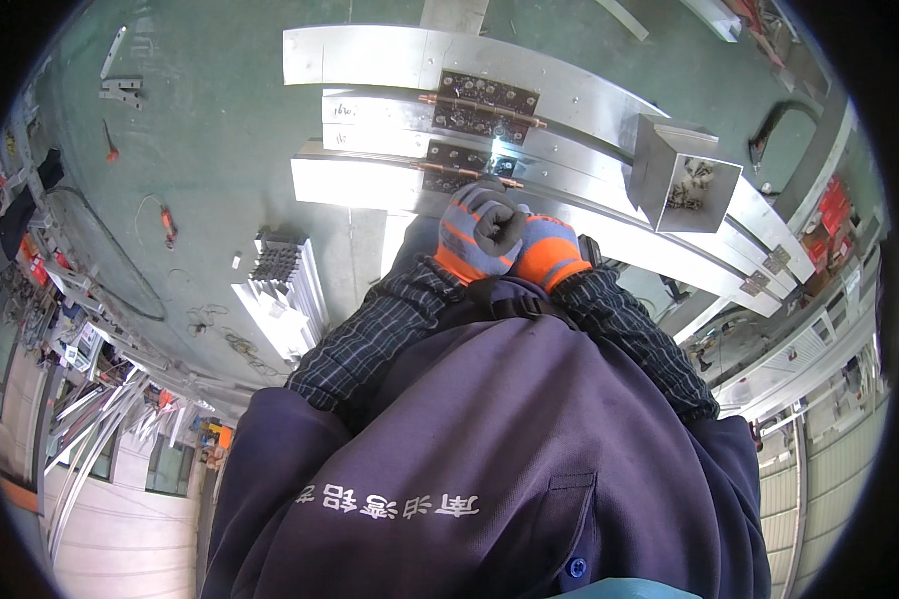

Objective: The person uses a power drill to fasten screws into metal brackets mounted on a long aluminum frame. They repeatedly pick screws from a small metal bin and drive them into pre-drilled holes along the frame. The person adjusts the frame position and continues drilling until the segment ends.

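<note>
Aluminium profiles are laid over a green floor; left hand and right hand are clenched together above them, nothing visibly gripped.

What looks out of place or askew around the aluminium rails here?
Nothing looks damaged or spilled. Both gloved hands, left hand and right hand, are bunched together over the aluminium rails. The open metal box sits tilted on the rails.

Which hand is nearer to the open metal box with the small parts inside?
The right hand is nearer: the open metal box stands up and to its right. The left hand is on the far side of the right hand, pressed against it.
</note>
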The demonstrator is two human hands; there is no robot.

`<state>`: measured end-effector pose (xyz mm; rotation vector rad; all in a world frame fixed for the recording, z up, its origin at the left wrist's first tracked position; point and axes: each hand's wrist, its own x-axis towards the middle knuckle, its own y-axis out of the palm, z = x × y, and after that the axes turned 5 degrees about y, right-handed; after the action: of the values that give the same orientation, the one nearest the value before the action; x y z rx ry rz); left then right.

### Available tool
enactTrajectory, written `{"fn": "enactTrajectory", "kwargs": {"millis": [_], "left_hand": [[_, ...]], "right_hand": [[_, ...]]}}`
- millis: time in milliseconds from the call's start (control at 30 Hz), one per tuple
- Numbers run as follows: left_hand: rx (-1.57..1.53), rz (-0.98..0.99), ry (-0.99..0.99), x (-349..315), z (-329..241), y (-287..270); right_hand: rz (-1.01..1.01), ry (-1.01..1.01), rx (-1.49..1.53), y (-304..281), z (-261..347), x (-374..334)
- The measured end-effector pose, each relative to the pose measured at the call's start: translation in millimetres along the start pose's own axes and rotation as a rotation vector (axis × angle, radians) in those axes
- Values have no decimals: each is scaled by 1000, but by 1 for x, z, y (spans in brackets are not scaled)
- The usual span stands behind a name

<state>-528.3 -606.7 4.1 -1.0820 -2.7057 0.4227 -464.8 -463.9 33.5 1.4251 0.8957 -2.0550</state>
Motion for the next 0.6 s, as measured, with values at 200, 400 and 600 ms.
{"fn": "enactTrajectory", "kwargs": {"millis": [200,400,600], "left_hand": [[25,-11,44,-2,3,4],[27,13,24,1,-3,2],[39,5,52,-1,0,4]], "right_hand": [[1,-11,0,3,-3,1],[-17,-24,2,7,-5,2],[-23,-32,-11,8,-7,2]]}}
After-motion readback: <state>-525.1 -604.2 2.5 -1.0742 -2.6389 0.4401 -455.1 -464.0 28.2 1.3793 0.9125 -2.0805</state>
